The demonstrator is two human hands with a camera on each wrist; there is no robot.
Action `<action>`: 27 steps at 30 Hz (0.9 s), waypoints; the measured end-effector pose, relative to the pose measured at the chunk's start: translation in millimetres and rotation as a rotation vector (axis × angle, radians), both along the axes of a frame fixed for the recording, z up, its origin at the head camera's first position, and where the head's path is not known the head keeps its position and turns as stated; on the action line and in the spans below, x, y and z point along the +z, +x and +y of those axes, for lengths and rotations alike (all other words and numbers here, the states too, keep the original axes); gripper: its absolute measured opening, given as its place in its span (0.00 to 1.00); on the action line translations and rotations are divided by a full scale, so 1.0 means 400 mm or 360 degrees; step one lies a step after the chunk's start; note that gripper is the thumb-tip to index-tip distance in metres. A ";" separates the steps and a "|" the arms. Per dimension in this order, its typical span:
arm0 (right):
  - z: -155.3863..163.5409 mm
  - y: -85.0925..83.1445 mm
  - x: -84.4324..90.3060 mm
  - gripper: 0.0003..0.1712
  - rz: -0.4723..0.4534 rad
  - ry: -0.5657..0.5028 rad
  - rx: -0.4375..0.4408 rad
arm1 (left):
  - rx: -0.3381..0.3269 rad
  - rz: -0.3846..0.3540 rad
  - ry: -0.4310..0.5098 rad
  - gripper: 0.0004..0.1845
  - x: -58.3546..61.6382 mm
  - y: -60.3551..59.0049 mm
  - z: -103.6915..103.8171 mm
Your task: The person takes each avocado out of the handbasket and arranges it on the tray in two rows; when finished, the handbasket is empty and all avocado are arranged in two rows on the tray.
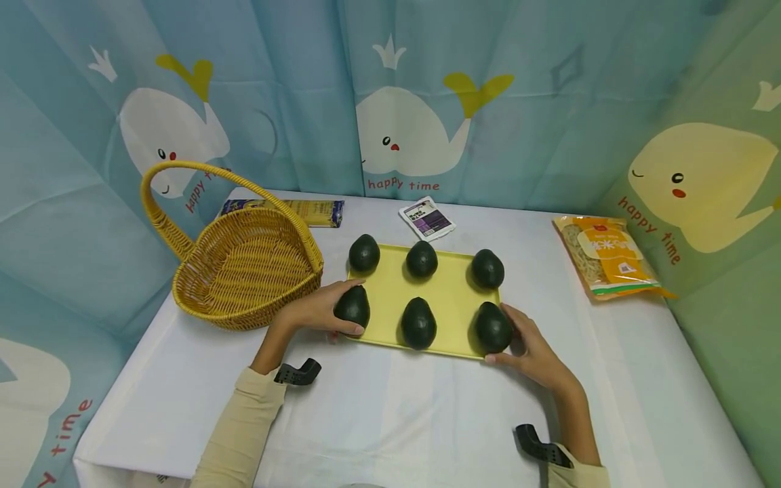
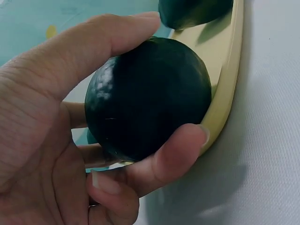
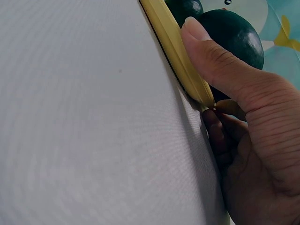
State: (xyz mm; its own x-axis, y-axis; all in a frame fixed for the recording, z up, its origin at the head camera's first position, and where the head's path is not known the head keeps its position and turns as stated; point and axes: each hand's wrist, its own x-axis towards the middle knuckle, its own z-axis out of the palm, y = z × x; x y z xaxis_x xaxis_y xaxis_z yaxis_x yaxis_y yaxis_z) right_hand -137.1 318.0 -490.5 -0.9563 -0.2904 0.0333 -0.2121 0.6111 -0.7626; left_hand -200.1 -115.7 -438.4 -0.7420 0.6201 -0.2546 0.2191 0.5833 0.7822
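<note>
Your left hand [image 1: 314, 312] is curling its fingers [image 2: 105, 44] and thumb around the near-left avocado [image 1: 352, 306], a dark green, almost black fruit with a finely pebbled, faintly glossy skin and an egg-like shape; it is sitting at the near-left corner of the yellow tray [image 1: 448, 298], right at the rim. Your right hand [image 1: 537, 349] is gripping the tray's near-right corner, the thumb lying over the smooth rounded rim and the other fingers tucking beneath it, just beside the near-right avocado [image 1: 493, 328]. You are looking at six avocados in all, standing in two rows of three on the flat rectangular tray, each apart from its neighbours. The tray is lying near the middle of the counter [image 1: 396, 407], which is wearing a white cloth with a fine weave. Toward the counter's left edge one woven wicker basket [image 1: 244, 271] with a tall arched handle is resting, and three packets are lying along the far and right edges: a yellow and purple one [image 1: 305, 210], a small white and purple one [image 1: 427, 219], and an orange bag of noodles [image 1: 607, 257].
</note>
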 end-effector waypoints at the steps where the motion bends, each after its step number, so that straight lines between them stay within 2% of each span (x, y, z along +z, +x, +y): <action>1: 0.000 0.001 -0.001 0.61 -0.0004 0.0002 -0.0001 | 0.0004 -0.0019 0.0008 0.54 0.000 0.000 0.000; 7: -0.003 0.003 -0.002 0.61 -0.0004 -0.0015 0.0006 | 0.0032 -0.0077 0.0079 0.55 -0.003 0.003 -0.008; 14: 0.001 -0.001 0.003 0.61 0.0012 -0.0026 0.0016 | -0.0005 -0.0014 0.0097 0.56 -0.009 -0.003 -0.011; 21: 0.003 -0.003 0.002 0.61 0.0038 -0.0028 0.0027 | 0.0006 -0.0036 0.0087 0.55 -0.002 -0.005 -0.011; 27: 0.004 -0.002 -0.003 0.60 0.0036 -0.0053 0.0040 | 0.0005 0.0106 0.0009 0.55 0.001 0.003 -0.014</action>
